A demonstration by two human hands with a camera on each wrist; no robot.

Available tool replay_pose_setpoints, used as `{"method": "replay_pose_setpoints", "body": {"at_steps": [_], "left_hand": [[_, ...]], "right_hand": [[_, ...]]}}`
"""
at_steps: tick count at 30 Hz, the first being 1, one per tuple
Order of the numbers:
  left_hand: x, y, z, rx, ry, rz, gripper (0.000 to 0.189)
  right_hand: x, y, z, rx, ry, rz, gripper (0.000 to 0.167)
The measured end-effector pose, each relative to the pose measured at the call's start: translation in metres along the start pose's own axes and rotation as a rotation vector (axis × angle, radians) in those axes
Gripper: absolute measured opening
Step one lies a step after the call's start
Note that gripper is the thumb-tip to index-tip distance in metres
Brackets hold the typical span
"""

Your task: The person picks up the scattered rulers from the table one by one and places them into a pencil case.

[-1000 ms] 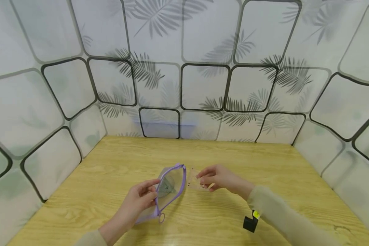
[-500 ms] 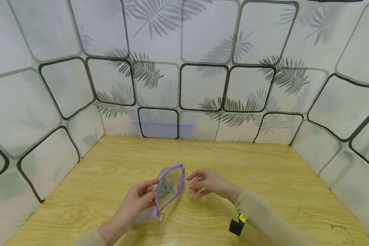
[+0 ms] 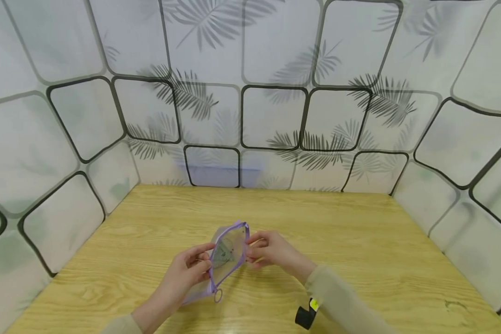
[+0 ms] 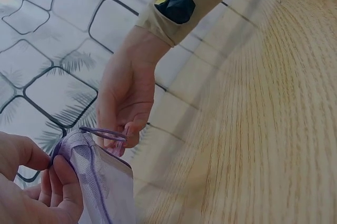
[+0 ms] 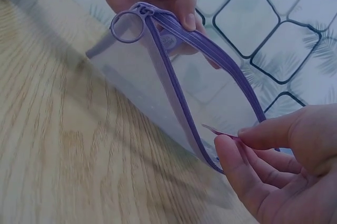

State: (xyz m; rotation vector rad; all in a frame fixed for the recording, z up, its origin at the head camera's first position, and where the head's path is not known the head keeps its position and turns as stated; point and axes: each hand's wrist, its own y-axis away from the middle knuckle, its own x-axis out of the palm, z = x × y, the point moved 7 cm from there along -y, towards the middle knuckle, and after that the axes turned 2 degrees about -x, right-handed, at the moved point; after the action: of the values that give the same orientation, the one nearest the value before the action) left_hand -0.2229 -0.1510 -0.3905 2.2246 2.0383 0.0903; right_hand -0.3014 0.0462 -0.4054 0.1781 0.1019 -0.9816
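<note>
A see-through zip pouch [image 3: 229, 274] with purple edging stands tilted on the table, its mouth spread wide. At its left edge my left hand [image 3: 188, 270] pinches the zipper edge between thumb and fingers. A greenish clear set square [image 3: 223, 253] shows inside the pouch. My right hand [image 3: 270, 252] is at the right side of the mouth, pinching a thin clear plastic piece [image 5: 220, 132] with a pinkish edge. In the right wrist view this piece is seen nearly edge-on, its tip within the pouch's mouth. The purple zipper ring [image 5: 127, 26] hangs at the near end.
The wood-grain table [image 3: 359, 241] extends around the pouch. A patterned cloth backdrop [image 3: 275, 116] encloses the back and both sides. A small black device [image 3: 305, 317] with a yellow patch is worn on the right sleeve [image 4: 200, 3].
My right hand has moved left with the clear piece, from beside the pouch up to its mouth. The left hand still holds the zipper edge in the same spot.
</note>
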Motion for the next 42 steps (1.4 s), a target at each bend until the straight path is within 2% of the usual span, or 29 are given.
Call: {"method": "replay_pose_setpoints", "body": {"at_steps": [6, 12, 18, 28, 42], "left_hand": [[0.001, 0.001, -0.002, 0.019, -0.012, 0.005, 0.050], [0.003, 0.001, -0.001, 0.027, 0.004, 0.022, 0.052], [0.003, 0.001, 0.000, 0.037, -0.010, 0.037, 0.052], [0.005, 0.001, 0.003, 0.017, -0.015, 0.025, 0.051], [0.005, 0.001, -0.002, 0.008, -0.021, 0.039, 0.052]], "right_hand": [[0.009, -0.007, 0.002, -0.009, -0.057, -0.045, 0.036], [0.020, -0.012, 0.005, -0.032, -0.045, -0.068, 0.036], [0.029, -0.017, 0.002, -0.030, -0.047, -0.062, 0.036], [0.035, -0.023, 0.002, -0.028, -0.061, -0.063, 0.034], [0.034, -0.019, 0.012, -0.029, 0.031, -0.038, 0.033]]}}
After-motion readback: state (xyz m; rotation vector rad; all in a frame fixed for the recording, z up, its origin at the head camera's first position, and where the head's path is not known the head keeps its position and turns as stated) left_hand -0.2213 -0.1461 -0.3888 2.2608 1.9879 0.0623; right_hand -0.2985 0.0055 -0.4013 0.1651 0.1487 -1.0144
